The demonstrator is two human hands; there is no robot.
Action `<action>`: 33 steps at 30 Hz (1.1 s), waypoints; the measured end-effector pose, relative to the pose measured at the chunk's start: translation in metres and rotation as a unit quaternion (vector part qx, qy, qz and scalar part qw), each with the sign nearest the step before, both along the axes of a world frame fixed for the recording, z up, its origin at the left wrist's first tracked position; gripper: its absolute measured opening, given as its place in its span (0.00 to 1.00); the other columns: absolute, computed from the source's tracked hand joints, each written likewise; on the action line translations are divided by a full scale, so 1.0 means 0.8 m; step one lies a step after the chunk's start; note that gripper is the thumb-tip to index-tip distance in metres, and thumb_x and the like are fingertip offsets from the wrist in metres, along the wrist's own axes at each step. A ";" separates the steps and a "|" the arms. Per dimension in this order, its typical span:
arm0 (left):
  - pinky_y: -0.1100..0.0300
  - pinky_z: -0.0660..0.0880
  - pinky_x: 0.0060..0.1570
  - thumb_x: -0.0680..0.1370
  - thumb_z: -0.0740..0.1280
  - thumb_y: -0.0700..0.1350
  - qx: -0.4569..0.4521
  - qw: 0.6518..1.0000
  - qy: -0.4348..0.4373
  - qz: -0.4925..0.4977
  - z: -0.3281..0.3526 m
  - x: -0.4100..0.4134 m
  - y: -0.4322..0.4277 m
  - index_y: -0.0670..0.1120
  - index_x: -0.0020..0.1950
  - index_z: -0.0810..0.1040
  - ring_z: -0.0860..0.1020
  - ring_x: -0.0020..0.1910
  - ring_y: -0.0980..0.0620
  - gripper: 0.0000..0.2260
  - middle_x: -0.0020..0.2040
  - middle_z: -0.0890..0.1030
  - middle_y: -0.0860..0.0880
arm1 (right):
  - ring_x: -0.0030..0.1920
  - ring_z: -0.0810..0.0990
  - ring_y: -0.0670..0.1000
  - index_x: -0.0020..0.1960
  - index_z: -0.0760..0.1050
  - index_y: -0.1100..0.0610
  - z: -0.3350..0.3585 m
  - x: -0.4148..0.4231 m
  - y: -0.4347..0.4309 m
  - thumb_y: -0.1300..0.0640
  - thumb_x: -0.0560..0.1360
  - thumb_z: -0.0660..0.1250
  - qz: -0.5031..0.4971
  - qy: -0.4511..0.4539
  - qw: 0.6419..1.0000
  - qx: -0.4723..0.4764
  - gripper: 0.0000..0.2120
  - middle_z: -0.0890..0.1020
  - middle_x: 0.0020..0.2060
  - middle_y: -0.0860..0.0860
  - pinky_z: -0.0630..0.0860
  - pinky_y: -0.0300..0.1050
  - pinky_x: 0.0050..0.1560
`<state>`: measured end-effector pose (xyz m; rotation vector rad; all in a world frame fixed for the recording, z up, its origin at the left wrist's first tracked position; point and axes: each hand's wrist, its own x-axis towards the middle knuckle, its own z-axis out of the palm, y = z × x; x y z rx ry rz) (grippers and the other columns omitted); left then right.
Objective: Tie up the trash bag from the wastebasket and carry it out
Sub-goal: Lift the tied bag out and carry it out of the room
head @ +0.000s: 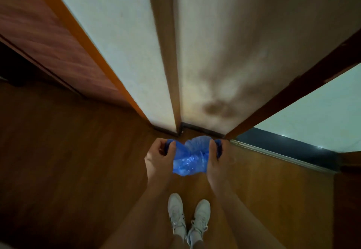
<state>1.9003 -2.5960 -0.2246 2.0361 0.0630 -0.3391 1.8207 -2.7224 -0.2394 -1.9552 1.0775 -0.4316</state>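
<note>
Gripping both gathered ends of the blue trash bag (188, 157), held off the wooden floor (78, 170) at a wall corner.

The left hand (159, 156) was clenched round a bunched end of the bag's mouth at the left, and the right hand (216, 156) was clenched round the matching end at the right; each fist showed a tuft of blue film at its far side. The bag's body hung between the two fists and slightly toward the person, above the white sneakers (188, 217), with a twisted knot-like gather at its middle. The two ends lay along a left-to-right axis, level with each other, and neither hand was nearer the gather. By judgement, the next pull would run outward along that axis to tighten the tie. The wastebasket was not in view.
</note>
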 end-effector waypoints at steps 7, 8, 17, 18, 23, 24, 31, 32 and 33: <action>0.72 0.70 0.32 0.77 0.69 0.42 0.015 0.999 -0.028 -0.033 -0.143 0.041 -0.028 0.43 0.43 0.79 0.75 0.32 0.60 0.04 0.34 0.78 0.48 | 0.34 0.78 0.45 0.46 0.73 0.51 -0.174 0.037 -0.035 0.46 0.80 0.60 -0.011 -0.029 0.999 -0.025 0.10 0.76 0.33 0.43 0.76 0.43 0.34; 0.72 0.70 0.31 0.77 0.69 0.42 0.019 0.999 -0.030 -0.034 -0.161 0.041 -0.036 0.43 0.42 0.79 0.76 0.32 0.58 0.05 0.33 0.78 0.48 | 0.33 0.77 0.43 0.46 0.74 0.52 -0.195 0.040 -0.038 0.47 0.80 0.61 -0.008 -0.031 0.999 -0.035 0.10 0.76 0.34 0.43 0.76 0.41 0.34; 0.70 0.70 0.33 0.76 0.71 0.43 0.026 0.998 -0.040 -0.033 -0.251 0.060 -0.087 0.45 0.39 0.77 0.76 0.33 0.56 0.07 0.34 0.79 0.50 | 0.31 0.75 0.41 0.45 0.76 0.59 -0.283 0.064 -0.067 0.53 0.81 0.62 0.016 -0.017 0.998 -0.063 0.11 0.77 0.33 0.45 0.68 0.28 0.33; 0.69 0.70 0.34 0.76 0.70 0.44 0.031 0.998 -0.036 -0.033 -0.255 0.061 -0.091 0.45 0.40 0.78 0.76 0.34 0.56 0.06 0.34 0.79 0.50 | 0.32 0.75 0.44 0.45 0.75 0.59 -0.285 0.067 -0.073 0.52 0.81 0.62 0.029 -0.004 0.997 -0.075 0.11 0.78 0.33 0.47 0.69 0.30 0.33; 0.58 0.71 0.59 0.76 0.68 0.54 0.228 0.952 -0.098 -0.178 -0.271 0.067 -0.095 0.48 0.71 0.68 0.72 0.66 0.49 0.26 0.68 0.73 0.48 | 0.48 0.80 0.56 0.57 0.76 0.58 -0.294 0.064 -0.106 0.46 0.79 0.55 0.167 0.185 0.944 -0.218 0.19 0.81 0.48 0.56 0.78 0.53 0.46; 0.53 0.68 0.66 0.76 0.66 0.58 0.295 0.919 -0.131 -0.228 -0.273 0.068 -0.090 0.50 0.76 0.60 0.66 0.73 0.48 0.32 0.75 0.66 0.49 | 0.53 0.80 0.57 0.61 0.74 0.58 -0.294 0.060 -0.113 0.45 0.79 0.55 0.205 0.220 0.914 -0.274 0.21 0.81 0.53 0.57 0.78 0.54 0.51; 0.47 0.60 0.74 0.77 0.58 0.64 0.367 0.841 -0.212 -0.336 -0.274 0.081 -0.074 0.54 0.78 0.56 0.60 0.77 0.47 0.32 0.78 0.63 0.49 | 0.64 0.76 0.58 0.69 0.70 0.55 -0.276 0.052 -0.129 0.44 0.77 0.60 0.282 0.223 0.869 -0.341 0.24 0.78 0.64 0.56 0.72 0.55 0.65; 0.47 0.60 0.74 0.77 0.58 0.64 0.371 0.840 -0.213 -0.335 -0.272 0.080 -0.075 0.53 0.78 0.57 0.61 0.76 0.47 0.32 0.78 0.63 0.49 | 0.65 0.76 0.58 0.70 0.69 0.55 -0.276 0.052 -0.127 0.44 0.77 0.60 0.287 0.226 0.868 -0.335 0.24 0.78 0.64 0.56 0.71 0.56 0.66; 0.46 0.60 0.74 0.77 0.57 0.64 0.378 0.834 -0.219 -0.337 -0.268 0.078 -0.075 0.53 0.77 0.58 0.61 0.76 0.47 0.31 0.77 0.64 0.49 | 0.65 0.75 0.58 0.70 0.69 0.55 -0.274 0.051 -0.125 0.44 0.77 0.60 0.291 0.229 0.868 -0.331 0.25 0.77 0.65 0.56 0.71 0.56 0.67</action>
